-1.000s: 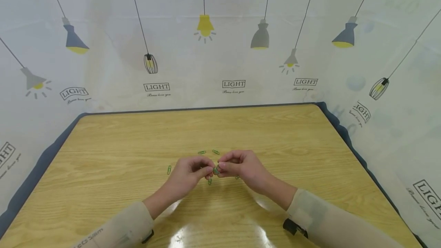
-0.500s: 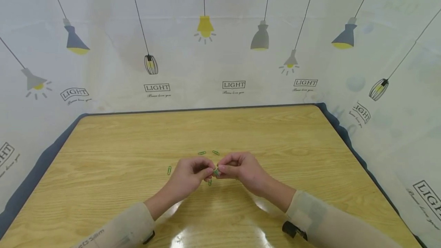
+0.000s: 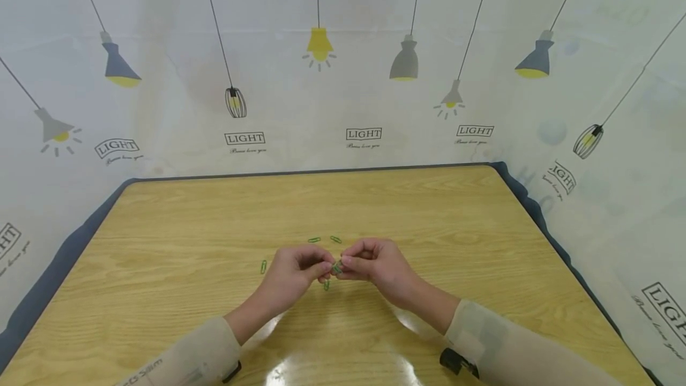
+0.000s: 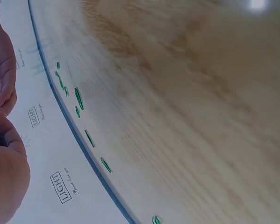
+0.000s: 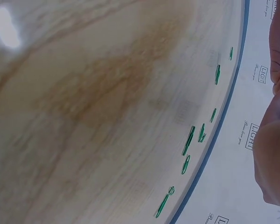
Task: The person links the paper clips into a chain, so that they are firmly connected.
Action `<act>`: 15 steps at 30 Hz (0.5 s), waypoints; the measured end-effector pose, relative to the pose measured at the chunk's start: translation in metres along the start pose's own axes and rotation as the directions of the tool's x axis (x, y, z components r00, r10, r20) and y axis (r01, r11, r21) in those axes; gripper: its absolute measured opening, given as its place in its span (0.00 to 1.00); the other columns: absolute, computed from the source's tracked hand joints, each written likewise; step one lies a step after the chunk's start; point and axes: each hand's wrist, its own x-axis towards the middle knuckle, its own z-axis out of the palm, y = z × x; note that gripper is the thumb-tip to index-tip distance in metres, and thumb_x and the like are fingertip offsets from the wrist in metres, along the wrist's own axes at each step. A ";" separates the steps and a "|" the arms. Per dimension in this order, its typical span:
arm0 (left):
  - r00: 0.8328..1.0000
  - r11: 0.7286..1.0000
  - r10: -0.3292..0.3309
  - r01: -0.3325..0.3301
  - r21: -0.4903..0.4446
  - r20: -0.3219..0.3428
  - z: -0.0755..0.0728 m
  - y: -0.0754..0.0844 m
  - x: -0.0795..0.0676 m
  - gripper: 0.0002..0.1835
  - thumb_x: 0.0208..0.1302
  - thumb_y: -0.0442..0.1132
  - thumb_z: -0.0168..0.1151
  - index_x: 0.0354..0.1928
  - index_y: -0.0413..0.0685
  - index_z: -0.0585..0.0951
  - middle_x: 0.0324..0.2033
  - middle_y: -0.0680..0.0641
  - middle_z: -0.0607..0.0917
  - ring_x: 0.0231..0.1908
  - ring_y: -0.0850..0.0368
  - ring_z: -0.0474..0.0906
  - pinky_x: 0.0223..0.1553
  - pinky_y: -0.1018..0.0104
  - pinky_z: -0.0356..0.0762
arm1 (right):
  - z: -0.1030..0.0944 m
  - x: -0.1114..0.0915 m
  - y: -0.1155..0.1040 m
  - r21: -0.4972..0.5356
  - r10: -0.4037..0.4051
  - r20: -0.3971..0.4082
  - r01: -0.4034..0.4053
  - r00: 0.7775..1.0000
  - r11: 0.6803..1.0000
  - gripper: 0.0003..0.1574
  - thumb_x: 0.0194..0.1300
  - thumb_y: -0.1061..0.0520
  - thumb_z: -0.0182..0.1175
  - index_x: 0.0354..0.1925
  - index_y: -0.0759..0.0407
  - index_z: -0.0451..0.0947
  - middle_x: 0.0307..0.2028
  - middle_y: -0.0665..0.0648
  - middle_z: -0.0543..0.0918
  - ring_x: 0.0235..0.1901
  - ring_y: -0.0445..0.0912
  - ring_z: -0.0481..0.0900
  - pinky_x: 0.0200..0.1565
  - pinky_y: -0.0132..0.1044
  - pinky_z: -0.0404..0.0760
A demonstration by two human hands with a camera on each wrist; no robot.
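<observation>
Pinching a small green paper clip between two hands over a wooden table

A person's left hand and right hand meet at the middle of the wooden table. Each pinches from its own side, thumb against fingers, and the green clip shows in the small gap between the fingertips. Fingers cover most of it, so whether it is one clip or several linked together cannot be told.

More green clips lie loose around the hands: two far clips just beyond the fingertips, a left clip beside the left hand, and a near clip just below the fingers. The right wrist view shows further clips on the tabletop. Behind the far edge, a pale backdrop carries printed hanging lamps.

The clip looks like thin coated wire: probably very light, springy and stiff, hard to break but able to bend out of shape. Its smooth, narrow sides could slip or twist in the fingers. A thumb-and-fingertip hold across the flat loops, near a rounded end, would likely be steadiest.
</observation>
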 end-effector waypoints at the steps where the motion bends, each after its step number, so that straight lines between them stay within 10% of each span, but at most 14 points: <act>1: 1.000 1.000 0.001 -0.001 0.001 0.002 0.000 0.000 0.000 0.04 0.72 0.29 0.67 0.42 0.36 0.88 0.37 0.38 0.92 0.36 0.50 0.88 0.40 0.62 0.90 | 0.000 0.000 0.000 -0.005 -0.004 0.003 0.004 1.000 1.000 0.05 0.74 0.71 0.61 0.44 0.67 0.82 0.39 0.51 0.91 0.41 0.43 0.92 0.52 0.39 0.91; 15: 1.000 1.000 -0.022 0.022 -0.008 0.018 0.002 0.003 0.000 0.04 0.73 0.27 0.63 0.40 0.35 0.86 0.36 0.38 0.89 0.35 0.51 0.85 0.38 0.62 0.89 | -0.003 -0.003 0.000 -0.068 0.008 0.016 -0.007 1.000 0.998 0.04 0.74 0.68 0.64 0.45 0.67 0.83 0.39 0.50 0.91 0.42 0.42 0.91 0.53 0.38 0.90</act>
